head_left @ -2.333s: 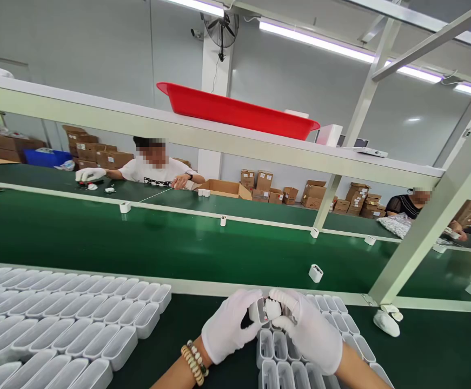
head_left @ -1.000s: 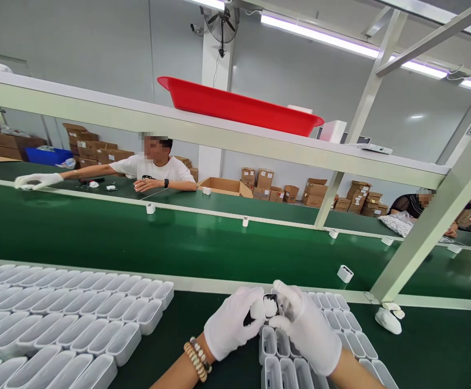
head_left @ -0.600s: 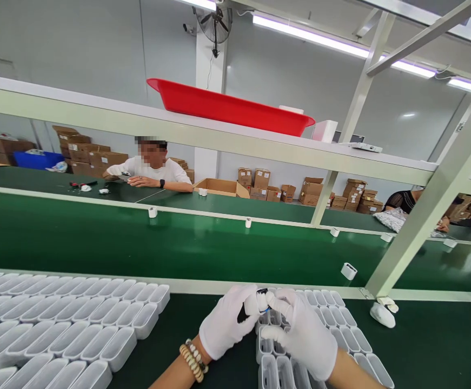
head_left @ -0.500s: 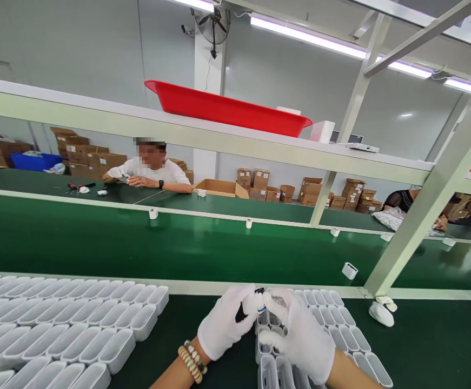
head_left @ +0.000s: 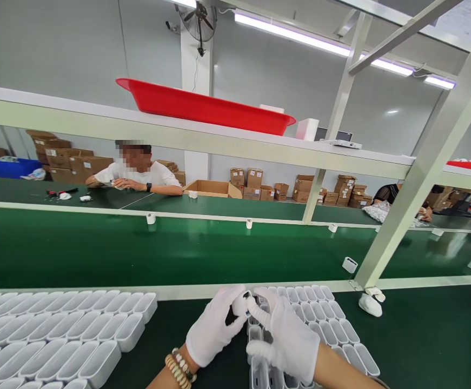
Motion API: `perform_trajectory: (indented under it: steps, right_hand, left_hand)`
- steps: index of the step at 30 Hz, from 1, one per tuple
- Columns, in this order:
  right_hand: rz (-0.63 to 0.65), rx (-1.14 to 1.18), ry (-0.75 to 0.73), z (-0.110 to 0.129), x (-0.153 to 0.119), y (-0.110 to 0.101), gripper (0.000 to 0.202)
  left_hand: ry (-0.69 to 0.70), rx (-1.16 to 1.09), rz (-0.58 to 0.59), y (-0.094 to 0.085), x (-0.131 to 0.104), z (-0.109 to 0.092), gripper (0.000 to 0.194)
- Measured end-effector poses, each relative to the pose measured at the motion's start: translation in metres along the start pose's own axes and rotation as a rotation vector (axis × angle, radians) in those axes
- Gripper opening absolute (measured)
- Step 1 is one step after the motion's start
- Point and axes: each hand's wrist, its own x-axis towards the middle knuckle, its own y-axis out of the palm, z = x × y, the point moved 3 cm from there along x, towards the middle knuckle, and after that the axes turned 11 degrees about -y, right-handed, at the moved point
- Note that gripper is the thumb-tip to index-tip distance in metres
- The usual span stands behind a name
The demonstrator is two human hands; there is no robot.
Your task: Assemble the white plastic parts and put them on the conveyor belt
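As the right hand (head_left: 292, 337) has just brought a finger across the end of the small white case (head_left: 239, 306), less of its dark opening shows, so what lies inside cannot be told. The left hand (head_left: 210, 332) grips that case narrowly between thumb and fingers, on the near side of the green belt (head_left: 117, 248). The right stands half open, finger touching the case, thumb apart. White tubs (head_left: 101, 362) lie in rows nearside of the belt; beyond it sits a co-worker (head_left: 162, 175).
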Motion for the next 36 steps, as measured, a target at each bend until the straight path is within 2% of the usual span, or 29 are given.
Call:
perform_trajectory:
  steps: [5, 9, 14, 19, 22, 25, 28, 31, 36]
  right_hand:
    - [-0.194, 0.077, -0.052, 0.008, 0.0, -0.01, 0.045]
    - [-0.212, 0.143, -0.062, 0.016, -0.001, -0.013, 0.036]
    - [-0.236, 0.044, -0.095, 0.028, -0.007, -0.013, 0.035]
    - [-0.055, -0.115, -0.091, 0.042, -0.008, -0.012, 0.028]
    - [-0.022, -0.159, -0.076, 0.044, -0.007, -0.012, 0.03]
    - [-0.02, -0.163, -0.05, 0.04, -0.007, -0.007, 0.041]
    - [0.043, -0.195, -0.042, 0.038, -0.007, 0.001, 0.059]
    - [0.084, -0.134, -0.012, 0.04, -0.007, 0.004, 0.064]
    - [0.083, 0.107, 0.078, 0.044, -0.01, 0.001, 0.057]
  left_hand:
    - [-0.016, 0.011, 0.062, 0.002, -0.002, 0.004, 0.042]
    - [-0.008, -0.039, 0.149, 0.001, -0.003, 0.002, 0.047]
    - [0.009, -0.122, 0.172, 0.0, -0.002, 0.002, 0.051]
    - [-0.011, -0.115, 0.178, 0.002, -0.003, 0.009, 0.059]
    - [-0.023, -0.095, 0.194, 0.003, -0.003, 0.01, 0.055]
    - [-0.007, -0.085, 0.199, 0.002, -0.003, 0.008, 0.047]
    - [-0.001, -0.064, 0.198, 0.002, -0.002, 0.008, 0.046]
    - [-0.007, -0.048, 0.19, 0.001, -0.003, 0.009, 0.05]
    - [-0.02, -0.034, 0.204, 0.001, -0.003, 0.009, 0.05]
